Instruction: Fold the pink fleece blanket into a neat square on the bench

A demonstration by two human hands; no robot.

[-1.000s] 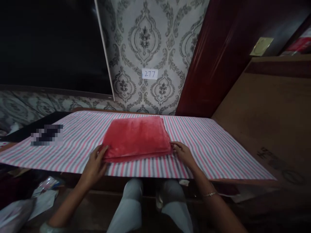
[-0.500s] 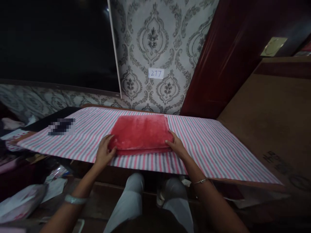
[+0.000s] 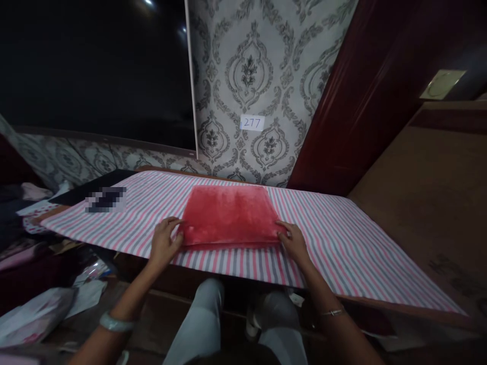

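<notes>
A folded red plush cloth (image 3: 232, 215) lies flat on a striped tablecloth (image 3: 338, 228) of pink, grey and white. My left hand (image 3: 165, 241) pinches its near left corner between thumb and fingers. At the near right corner, my right hand (image 3: 294, 243) grips the fabric in the same way. The layered front edge of the cloth runs between both hands, close to the table's front side. Fingertips under the fabric are partly hidden.
Behind the table stand a large dark screen (image 3: 102, 71) and a patterned wall with a paper label (image 3: 252, 122). A cardboard box (image 3: 429, 203) borders the right side. A blurred-out dark object (image 3: 106, 199) lies at left, near a plastic bag (image 3: 36, 314).
The red cloth looks flatter and its front edge wider. My right hand has moved outward to the right, with the near corner in its fingers. The view has shifted slightly.
</notes>
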